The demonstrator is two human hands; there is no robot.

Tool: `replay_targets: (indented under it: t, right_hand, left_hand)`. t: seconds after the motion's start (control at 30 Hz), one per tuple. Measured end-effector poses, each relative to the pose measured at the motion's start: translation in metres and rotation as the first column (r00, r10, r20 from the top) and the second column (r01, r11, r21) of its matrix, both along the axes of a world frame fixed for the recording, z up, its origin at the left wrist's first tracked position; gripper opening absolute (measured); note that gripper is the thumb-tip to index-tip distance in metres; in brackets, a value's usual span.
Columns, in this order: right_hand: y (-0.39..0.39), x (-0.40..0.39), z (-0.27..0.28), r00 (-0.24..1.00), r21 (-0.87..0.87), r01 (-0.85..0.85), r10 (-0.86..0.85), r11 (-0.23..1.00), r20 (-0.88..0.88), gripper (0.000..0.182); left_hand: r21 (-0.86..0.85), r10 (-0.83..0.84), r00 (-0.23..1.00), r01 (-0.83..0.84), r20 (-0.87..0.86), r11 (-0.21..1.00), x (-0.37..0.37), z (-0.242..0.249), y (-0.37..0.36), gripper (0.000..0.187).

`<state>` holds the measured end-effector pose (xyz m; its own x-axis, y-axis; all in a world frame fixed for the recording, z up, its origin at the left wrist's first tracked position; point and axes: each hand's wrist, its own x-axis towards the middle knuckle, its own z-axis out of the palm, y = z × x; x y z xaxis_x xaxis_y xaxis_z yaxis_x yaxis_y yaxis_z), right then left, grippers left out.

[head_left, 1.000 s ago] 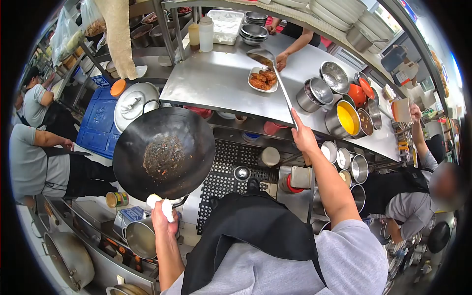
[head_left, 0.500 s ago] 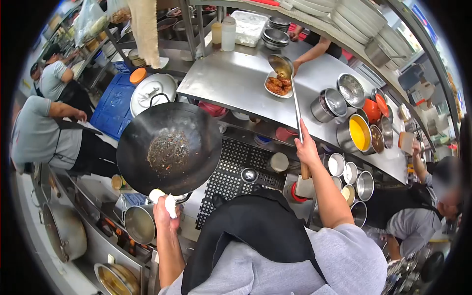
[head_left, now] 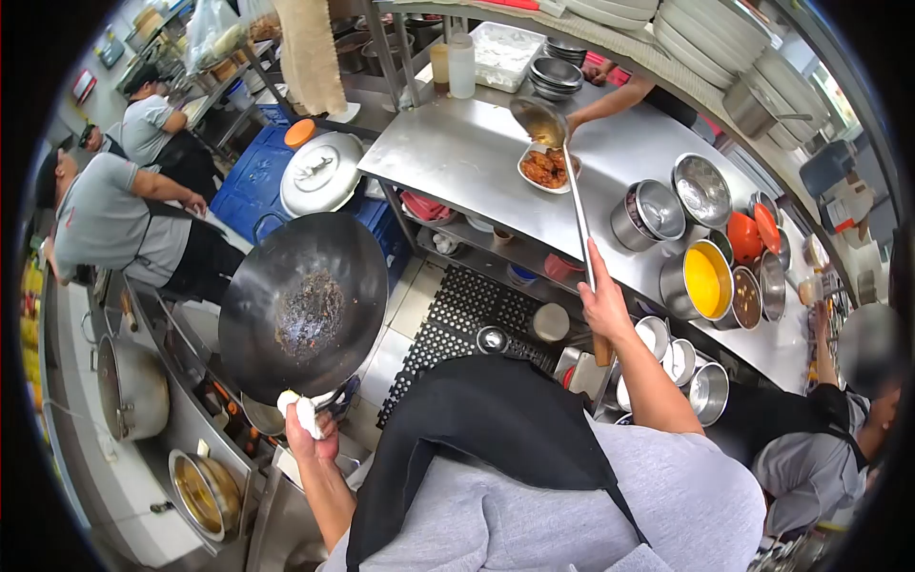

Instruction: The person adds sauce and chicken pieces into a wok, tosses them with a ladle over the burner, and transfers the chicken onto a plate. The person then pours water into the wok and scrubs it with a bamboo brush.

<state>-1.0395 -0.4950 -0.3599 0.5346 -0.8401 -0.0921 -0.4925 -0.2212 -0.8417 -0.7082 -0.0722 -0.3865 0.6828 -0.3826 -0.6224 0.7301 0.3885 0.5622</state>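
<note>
My left hand (head_left: 313, 440) grips the near handle of a large black wok (head_left: 250, 286) through a folded white cloth (head_left: 303, 416). The wok is tilted, and dark scorched residue and small bits coat its bottom. My right hand (head_left: 605, 303) is closed around the long shaft of a ladle (head_left: 578, 205), whose wooden end sticks out below the hand. Sauce shows in the ladle's bowl, held over a white dish (head_left: 562, 189) of glazed fried pieces (head_left: 543, 170). Another person's hand (head_left: 573, 122) is beside the ladle bowl; whether it touches the dish is hidden.
The steel table (head_left: 429, 143) carries stacked dark bowls (head_left: 556, 78), metal pots (head_left: 656, 212) and a pot of yellow liquid (head_left: 705, 278). A lidded white pot (head_left: 322, 172) stands behind the wok. Co-workers are at left and right. A black perforated mat (head_left: 448, 329) covers the floor.
The wok has swung lower and to the left, away from the table, and tilts more. My left hand moved with it. The ladle stays over the dish. The camera view has shifted slightly.
</note>
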Motion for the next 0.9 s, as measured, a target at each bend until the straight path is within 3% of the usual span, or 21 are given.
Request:
replay_targets:
  t: [0.03,0.07,0.13,0.17,0.23,0.33,0.37,0.43,0.47,0.5,0.53,0.57,0.63,0.67,0.7,0.77,0.8,0.87,0.9]
  right_hand:
    - [0.004,0.005,0.010,0.993,0.160,-0.048,0.030,0.986,0.115,0.078]
    - [0.003,0.010,0.013,0.924,0.402,-0.209,0.045,0.892,0.381,0.079]
    - [-0.001,0.030,0.018,0.773,0.601,-0.531,0.052,0.597,0.632,0.079]
    - [0.000,0.041,0.019,0.689,0.631,-0.668,0.007,0.395,0.725,0.079]
    - [0.015,0.080,0.019,0.624,0.612,-0.781,0.118,0.127,0.772,0.079]
    - [0.060,0.158,0.051,0.482,0.582,-0.799,0.418,-0.150,0.770,0.087]
    - [0.053,0.186,0.062,0.405,0.573,-0.789,0.515,-0.220,0.755,0.091]
    - [0.043,0.237,0.069,0.097,0.461,-0.815,0.700,-0.352,0.707,0.086]
    - [0.039,0.258,0.071,-0.072,0.381,-0.832,0.760,-0.403,0.646,0.089]
    - [0.030,0.275,0.071,-0.138,0.455,-0.780,0.827,-0.430,0.545,0.092]
    - [0.021,0.299,0.069,-0.342,0.343,-0.872,0.936,-0.349,0.084,0.091]
    - [0.007,0.323,0.014,-0.344,-0.195,-0.920,0.939,-0.339,-0.008,0.086]
    - [0.017,0.335,0.011,-0.450,-0.082,-0.884,0.886,-0.460,-0.112,0.079]
    - [0.028,0.335,0.014,-0.490,0.045,-0.872,0.865,-0.488,-0.112,0.078]
    - [0.035,0.339,0.000,-0.526,0.050,-0.850,0.845,-0.524,-0.099,0.078]
    - [0.049,0.358,-0.036,-0.559,0.256,-0.805,0.829,-0.536,-0.025,0.077]
    - [-0.014,0.407,-0.041,-0.587,0.448,-0.733,0.809,-0.513,-0.033,0.076]
    - [0.024,0.426,-0.065,-0.578,0.556,-0.580,0.782,-0.595,0.234,0.074]
    - [0.035,0.441,-0.073,-0.555,0.667,-0.476,0.784,-0.574,0.279,0.074]
  left_hand:
    - [0.017,0.036,0.999,-0.036,0.002,0.999,-0.010,0.003,0.008,0.025]
    - [-0.022,0.037,0.999,-0.037,0.001,0.999,-0.015,-0.003,0.020,0.026]
    - [-0.001,0.124,0.992,-0.124,-0.010,0.992,-0.030,0.004,0.031,0.026]
    - [0.010,0.174,0.985,-0.174,-0.021,0.985,-0.041,0.005,0.039,0.026]
    - [0.016,0.266,0.964,-0.265,-0.008,0.964,-0.060,0.002,0.062,0.028]
    - [0.006,0.437,0.899,-0.437,0.029,0.899,-0.100,0.027,0.089,0.029]
    - [-0.010,0.475,0.879,-0.475,0.025,0.880,-0.108,0.029,0.078,0.029]
    - [-0.105,0.585,0.811,-0.581,0.003,0.807,-0.128,0.034,0.051,0.028]
    - [-0.159,0.613,0.790,-0.603,0.022,0.782,-0.138,0.034,0.038,0.026]
    - [-0.209,0.642,0.765,-0.621,0.048,0.755,-0.147,0.035,0.024,0.025]
    - [-0.223,0.713,0.701,-0.694,0.006,0.684,-0.154,0.045,0.004,0.028]
    - [-0.242,0.762,0.647,-0.746,-0.038,0.621,-0.144,0.050,-0.019,0.032]
    - [-0.085,0.873,0.479,-0.870,0.088,0.486,-0.156,0.041,-0.041,0.025]
    - [-0.032,0.903,0.408,-0.909,0.134,0.416,-0.158,0.033,-0.045,0.022]
    - [0.024,0.921,0.350,-0.936,0.168,0.351,-0.161,0.021,-0.044,0.020]
    - [-0.029,0.963,0.241,-0.969,0.120,0.246,-0.171,-0.013,-0.041,0.018]
    - [0.016,0.976,0.164,-0.986,0.145,0.164,-0.138,-0.014,-0.119,0.019]
    - [0.032,0.984,0.101,-0.995,0.148,0.097,-0.145,-0.039,-0.086,0.012]
    - [0.032,0.991,0.046,-0.999,0.128,0.043,-0.145,-0.060,-0.080,0.012]
